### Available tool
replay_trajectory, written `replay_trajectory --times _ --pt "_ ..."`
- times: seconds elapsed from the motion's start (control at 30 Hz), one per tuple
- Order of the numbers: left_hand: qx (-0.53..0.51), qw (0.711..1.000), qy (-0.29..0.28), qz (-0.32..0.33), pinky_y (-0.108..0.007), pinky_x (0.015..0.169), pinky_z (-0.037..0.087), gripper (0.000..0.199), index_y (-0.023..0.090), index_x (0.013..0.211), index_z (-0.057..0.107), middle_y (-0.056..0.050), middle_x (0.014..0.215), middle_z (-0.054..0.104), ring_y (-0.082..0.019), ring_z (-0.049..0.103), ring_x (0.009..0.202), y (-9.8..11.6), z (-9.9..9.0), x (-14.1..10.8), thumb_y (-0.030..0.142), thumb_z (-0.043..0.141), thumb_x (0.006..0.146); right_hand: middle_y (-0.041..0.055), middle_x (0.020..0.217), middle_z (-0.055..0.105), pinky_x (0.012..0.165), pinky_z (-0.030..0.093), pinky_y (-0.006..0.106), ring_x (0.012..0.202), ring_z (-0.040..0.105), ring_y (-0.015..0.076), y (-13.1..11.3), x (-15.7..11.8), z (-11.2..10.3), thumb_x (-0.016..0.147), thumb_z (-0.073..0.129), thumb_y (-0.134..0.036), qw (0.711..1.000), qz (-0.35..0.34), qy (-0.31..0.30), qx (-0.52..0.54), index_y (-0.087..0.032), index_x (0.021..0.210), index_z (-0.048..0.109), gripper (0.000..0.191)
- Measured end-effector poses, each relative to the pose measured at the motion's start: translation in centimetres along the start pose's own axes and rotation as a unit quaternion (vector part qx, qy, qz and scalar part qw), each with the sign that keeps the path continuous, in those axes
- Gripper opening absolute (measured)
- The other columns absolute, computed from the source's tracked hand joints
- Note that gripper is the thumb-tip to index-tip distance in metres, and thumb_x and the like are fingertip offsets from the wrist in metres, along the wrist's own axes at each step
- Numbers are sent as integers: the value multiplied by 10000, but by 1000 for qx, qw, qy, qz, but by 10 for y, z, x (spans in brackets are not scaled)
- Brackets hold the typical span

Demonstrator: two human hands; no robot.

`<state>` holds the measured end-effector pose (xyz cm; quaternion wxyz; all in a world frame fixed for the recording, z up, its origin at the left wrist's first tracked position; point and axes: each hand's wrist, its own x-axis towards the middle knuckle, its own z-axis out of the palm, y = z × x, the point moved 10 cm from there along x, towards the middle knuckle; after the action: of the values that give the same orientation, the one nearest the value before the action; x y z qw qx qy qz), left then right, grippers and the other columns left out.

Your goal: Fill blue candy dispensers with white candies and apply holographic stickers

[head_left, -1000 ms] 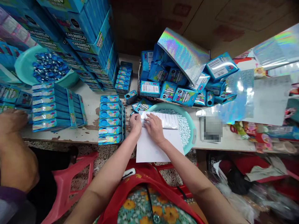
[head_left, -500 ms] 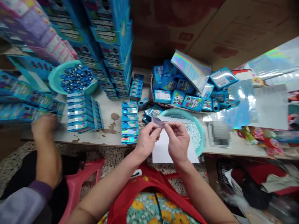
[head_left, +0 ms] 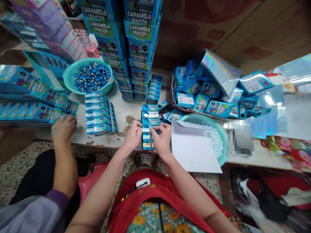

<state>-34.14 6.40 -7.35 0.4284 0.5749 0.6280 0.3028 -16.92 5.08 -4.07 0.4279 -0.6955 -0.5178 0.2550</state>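
A row of small blue candy boxes (head_left: 150, 121) stands on the table before me, some with a shiny clear or silvery sticker across the end. My left hand (head_left: 133, 135) pinches the left end of a small shiny sticker (head_left: 146, 128) at one box in the middle of the row. From the other side, my right hand (head_left: 161, 137) has its thumb and fingers closed on the right end, which they partly cover. Right of the row, a white sticker sheet (head_left: 194, 149) with a curled upper edge lies over a turquoise basin (head_left: 227, 147) of small pale pieces.
Tall stacks of blue boxes (head_left: 141, 42) rise behind. On the left are a basin of blue wrapped candies (head_left: 92, 77), a block of boxes (head_left: 97, 115) and a co-worker's hand (head_left: 64, 127). A heaped basket of boxes (head_left: 201, 100) stands back right, near holographic sheets (head_left: 272, 106).
Both my hands have moved left and down from the sticker sheet to the box row, carrying the small sticker. The sheet stays on the basin. The view has shifted left.
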Motion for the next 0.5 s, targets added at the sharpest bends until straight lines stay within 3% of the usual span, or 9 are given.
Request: replay_trajectory --times 0.13,0.27,0.37,0.43,0.5 --pt "-53 995 44 -69 -242 584 378 129 195 926 459 32 626 515 -145 514 600 -40 21 -3 260 393 836 36 862 478 834 421 369 878 497 211 22 7 9 705 650 -283 998 49 -38 2 -195 716 552 132" --pt "40 991 35 -125 -271 609 396 187 189 974 516 -9 696 584 -183 563 659 -60 20 -9 260 424 827 23 850 508 706 437 335 706 498 171 26 10 12 703 626 -278 995 60 -75 -11 -199 762 528 140" --pt "119 985 50 -117 -295 650 420 210 202 969 570 -23 735 607 -202 580 695 -36 -8 -11 318 479 819 15 792 561 684 443 322 675 521 168 14 19 -7 775 517 -215 995 18 -99 0 -204 791 529 23" --pt "104 983 117 -95 -298 681 444 247 203 984 582 -22 770 613 -190 579 702 3 -28 -14 366 510 814 41 861 598 762 452 336 795 559 185 -2 35 -44 834 447 -188 997 -57 -52 10 -202 859 544 102" --pt "21 984 174 -43 -290 731 468 292 198 1029 570 -36 872 622 -178 592 777 53 -26 -18 398 517 823 70 977 601 858 438 358 934 556 198 -10 56 -94 883 415 -198 991 -130 37 8 -201 953 555 157"
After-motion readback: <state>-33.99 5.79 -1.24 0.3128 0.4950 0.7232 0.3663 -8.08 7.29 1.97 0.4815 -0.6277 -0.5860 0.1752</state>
